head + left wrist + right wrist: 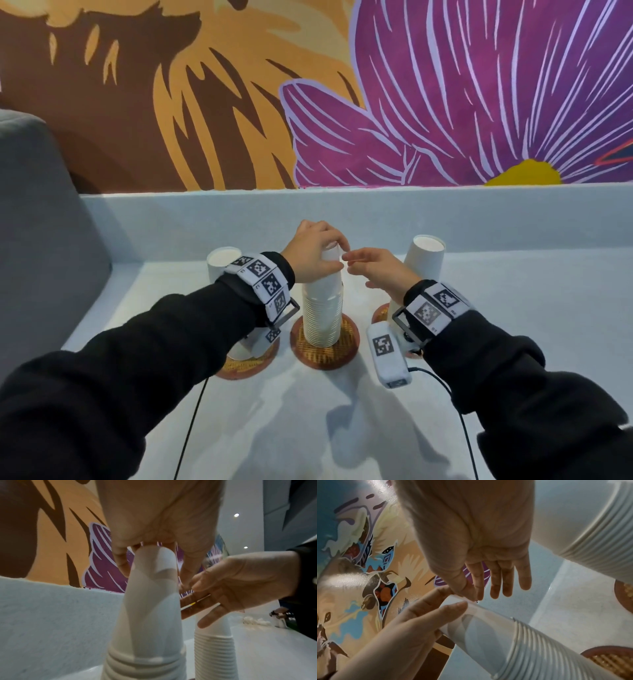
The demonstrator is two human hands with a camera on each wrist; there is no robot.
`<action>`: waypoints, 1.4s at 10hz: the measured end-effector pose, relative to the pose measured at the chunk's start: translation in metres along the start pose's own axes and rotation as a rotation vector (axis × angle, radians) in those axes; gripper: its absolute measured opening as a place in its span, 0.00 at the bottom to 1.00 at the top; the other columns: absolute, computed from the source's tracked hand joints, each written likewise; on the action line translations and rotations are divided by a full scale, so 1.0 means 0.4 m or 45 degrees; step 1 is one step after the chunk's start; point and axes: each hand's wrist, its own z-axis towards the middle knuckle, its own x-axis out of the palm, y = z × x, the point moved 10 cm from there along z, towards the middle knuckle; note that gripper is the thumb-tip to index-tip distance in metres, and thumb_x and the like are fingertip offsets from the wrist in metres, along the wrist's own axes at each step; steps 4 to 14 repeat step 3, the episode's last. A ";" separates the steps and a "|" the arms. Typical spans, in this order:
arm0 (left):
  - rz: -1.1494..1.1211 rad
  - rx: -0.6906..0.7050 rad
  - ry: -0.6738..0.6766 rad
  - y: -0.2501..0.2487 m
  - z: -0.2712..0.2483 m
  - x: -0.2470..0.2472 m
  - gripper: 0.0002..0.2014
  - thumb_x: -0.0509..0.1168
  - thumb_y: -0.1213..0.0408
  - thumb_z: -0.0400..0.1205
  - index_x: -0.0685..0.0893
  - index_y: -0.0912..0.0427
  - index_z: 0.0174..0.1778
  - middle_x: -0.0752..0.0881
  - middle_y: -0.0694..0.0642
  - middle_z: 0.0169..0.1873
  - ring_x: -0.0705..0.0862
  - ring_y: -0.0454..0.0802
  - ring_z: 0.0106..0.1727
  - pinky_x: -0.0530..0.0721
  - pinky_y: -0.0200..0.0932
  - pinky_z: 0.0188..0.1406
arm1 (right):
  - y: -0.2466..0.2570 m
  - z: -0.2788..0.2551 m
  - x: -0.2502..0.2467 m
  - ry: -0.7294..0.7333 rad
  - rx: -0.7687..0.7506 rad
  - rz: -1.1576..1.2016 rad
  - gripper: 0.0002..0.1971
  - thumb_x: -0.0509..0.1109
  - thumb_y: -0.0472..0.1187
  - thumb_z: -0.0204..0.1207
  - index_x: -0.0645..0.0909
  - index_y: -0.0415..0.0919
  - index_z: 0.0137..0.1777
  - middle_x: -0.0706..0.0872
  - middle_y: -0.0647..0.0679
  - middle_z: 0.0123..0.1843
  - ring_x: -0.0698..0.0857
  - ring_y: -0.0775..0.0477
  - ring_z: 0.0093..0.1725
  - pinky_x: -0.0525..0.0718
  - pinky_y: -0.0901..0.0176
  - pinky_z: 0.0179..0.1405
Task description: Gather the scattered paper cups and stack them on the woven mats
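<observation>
White, unprinted top cup (pixel 331 263) of the middle stack (pixel 322 313) is pinched by the left hand (pixel 315 247); right hand (pixel 380 270) hovers beside, fingers loose

No words, brands or numbers can be read. The wrist bands (pixel 263 279) and the small white box (pixel 387 354) carry black-and-white square marker patterns; tiny print beside them is illegible.
</observation>
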 end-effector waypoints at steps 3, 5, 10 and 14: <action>-0.213 -0.176 -0.282 0.029 -0.043 -0.096 0.19 0.67 0.56 0.80 0.77 0.56 0.65 0.77 0.56 0.63 0.75 0.45 0.56 0.72 0.38 0.54 | 0.001 -0.026 -0.026 0.085 -0.103 -0.182 0.16 0.65 0.34 0.80 0.78 0.40 0.67 0.80 0.41 0.69 0.78 0.49 0.62 0.73 0.60 0.58; -0.213 -0.176 -0.282 0.029 -0.043 -0.096 0.19 0.67 0.56 0.80 0.77 0.56 0.65 0.77 0.56 0.63 0.75 0.45 0.56 0.72 0.38 0.54 | 0.001 -0.026 -0.026 0.085 -0.103 -0.182 0.16 0.65 0.34 0.80 0.78 0.40 0.67 0.80 0.41 0.69 0.78 0.49 0.62 0.73 0.60 0.58; -0.213 -0.176 -0.282 0.029 -0.043 -0.096 0.19 0.67 0.56 0.80 0.77 0.56 0.65 0.77 0.56 0.63 0.75 0.45 0.56 0.72 0.38 0.54 | 0.001 -0.026 -0.026 0.085 -0.103 -0.182 0.16 0.65 0.34 0.80 0.78 0.40 0.67 0.80 0.41 0.69 0.78 0.49 0.62 0.73 0.60 0.58; -0.213 -0.176 -0.282 0.029 -0.043 -0.096 0.19 0.67 0.56 0.80 0.77 0.56 0.65 0.77 0.56 0.63 0.75 0.45 0.56 0.72 0.38 0.54 | 0.001 -0.026 -0.026 0.085 -0.103 -0.182 0.16 0.65 0.34 0.80 0.78 0.40 0.67 0.80 0.41 0.69 0.78 0.49 0.62 0.73 0.60 0.58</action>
